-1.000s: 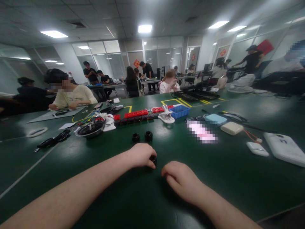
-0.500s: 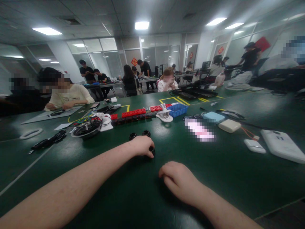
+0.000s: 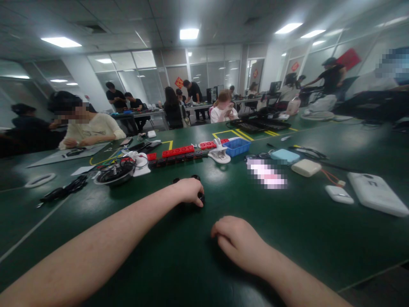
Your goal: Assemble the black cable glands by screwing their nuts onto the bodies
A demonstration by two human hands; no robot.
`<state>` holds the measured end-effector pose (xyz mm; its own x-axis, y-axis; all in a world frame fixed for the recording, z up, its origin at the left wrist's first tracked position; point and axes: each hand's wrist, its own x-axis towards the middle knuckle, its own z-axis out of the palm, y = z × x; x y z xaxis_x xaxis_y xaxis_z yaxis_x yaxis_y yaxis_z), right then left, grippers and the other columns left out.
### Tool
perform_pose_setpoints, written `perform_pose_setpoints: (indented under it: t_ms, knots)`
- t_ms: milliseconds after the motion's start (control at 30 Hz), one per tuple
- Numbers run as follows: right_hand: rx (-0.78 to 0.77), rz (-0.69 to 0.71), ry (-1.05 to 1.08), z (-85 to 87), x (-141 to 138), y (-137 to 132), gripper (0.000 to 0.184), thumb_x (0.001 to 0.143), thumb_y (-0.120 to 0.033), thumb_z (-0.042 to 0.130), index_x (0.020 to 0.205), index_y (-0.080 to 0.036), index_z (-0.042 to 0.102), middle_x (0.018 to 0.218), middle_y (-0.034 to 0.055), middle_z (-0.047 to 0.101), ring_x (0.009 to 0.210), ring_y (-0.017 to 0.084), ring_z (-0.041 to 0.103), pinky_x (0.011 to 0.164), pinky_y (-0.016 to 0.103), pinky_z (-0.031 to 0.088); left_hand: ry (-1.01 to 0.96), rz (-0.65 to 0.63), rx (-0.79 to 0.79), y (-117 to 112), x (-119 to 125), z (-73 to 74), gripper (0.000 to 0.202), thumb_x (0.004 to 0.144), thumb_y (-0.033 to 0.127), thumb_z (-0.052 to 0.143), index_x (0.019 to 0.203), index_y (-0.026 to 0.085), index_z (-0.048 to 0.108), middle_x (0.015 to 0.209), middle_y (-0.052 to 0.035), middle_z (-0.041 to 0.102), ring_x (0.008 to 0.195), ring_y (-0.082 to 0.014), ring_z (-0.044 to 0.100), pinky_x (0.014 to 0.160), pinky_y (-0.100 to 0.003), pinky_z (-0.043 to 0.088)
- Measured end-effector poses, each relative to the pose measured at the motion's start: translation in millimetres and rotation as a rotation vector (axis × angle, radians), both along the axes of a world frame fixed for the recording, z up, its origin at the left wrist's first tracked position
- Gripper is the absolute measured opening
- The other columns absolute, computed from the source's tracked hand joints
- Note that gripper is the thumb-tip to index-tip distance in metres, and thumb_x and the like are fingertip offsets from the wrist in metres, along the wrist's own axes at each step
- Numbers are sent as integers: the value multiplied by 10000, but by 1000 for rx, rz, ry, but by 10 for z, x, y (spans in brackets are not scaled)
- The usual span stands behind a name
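My left hand (image 3: 189,191) reaches forward over the green table (image 3: 287,221), its fingers curled round a small black ring-shaped part (image 3: 201,197). Just beyond its knuckles two more black rings (image 3: 195,177) peek out, mostly hidden by the hand. My right hand (image 3: 238,241) rests nearer to me on the table with its fingers curled under; I cannot see anything in it.
Ahead lie a row of red and black blocks (image 3: 177,152), a white clamp (image 3: 219,154), a blue basket (image 3: 237,147), a bowl of cables (image 3: 114,174), and white devices (image 3: 377,192) at right. Other people sit and stand at tables beyond.
My left hand has slid forward away from me with the black ring, up to the two rings ahead, now partly covering them. My right hand has stayed where it was.
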<state>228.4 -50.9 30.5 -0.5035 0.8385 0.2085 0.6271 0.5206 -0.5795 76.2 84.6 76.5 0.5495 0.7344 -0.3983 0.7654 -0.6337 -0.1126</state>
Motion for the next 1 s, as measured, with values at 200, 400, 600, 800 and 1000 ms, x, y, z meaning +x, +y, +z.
perform_pose_setpoints:
  t_ms: [200, 400, 600, 800, 1000]
  knots:
    - [5, -1, -9, 17, 4, 3, 195, 730, -85, 422, 771, -161, 597, 744, 22, 588, 709, 132, 525, 681, 239, 391, 0, 3, -3, 16, -12, -7, 417, 650, 471, 656, 1012, 267, 630, 963, -27, 646, 847, -209, 595, 621, -212, 439]
    - [-3, -6, -14, 37, 5, -12, 202, 729, -84, 421, 771, -164, 602, 744, 21, 589, 706, 131, 523, 677, 235, 394, -2, 16, 5, 60, -40, -28, 423, 656, 476, 646, 1016, 254, 633, 966, -38, 646, 836, -219, 598, 625, -231, 443]
    - [13, -10, -15, 1, 7, 11, 193, 734, -89, 429, 775, -165, 602, 751, 17, 596, 710, 128, 530, 684, 232, 393, 6, 29, 10, 85, -36, -49, 420, 642, 480, 654, 1003, 266, 637, 953, -27, 649, 828, -214, 601, 624, -225, 444]
    - [51, -69, 29, -29, 31, 73, 203, 734, -82, 427, 759, -164, 611, 752, 16, 612, 715, 126, 537, 699, 229, 390, 40, 23, 41, 39, -5, -25, 422, 652, 482, 649, 1012, 262, 631, 965, -38, 647, 836, -219, 605, 634, -229, 454]
    - [71, -156, 48, -72, 60, 143, 228, 745, -78, 405, 759, -164, 616, 743, 16, 614, 715, 132, 543, 682, 228, 388, 93, 21, 106, -103, 78, 34, 375, 668, 456, 657, 950, 210, 654, 933, -88, 649, 813, -252, 615, 618, -267, 479]
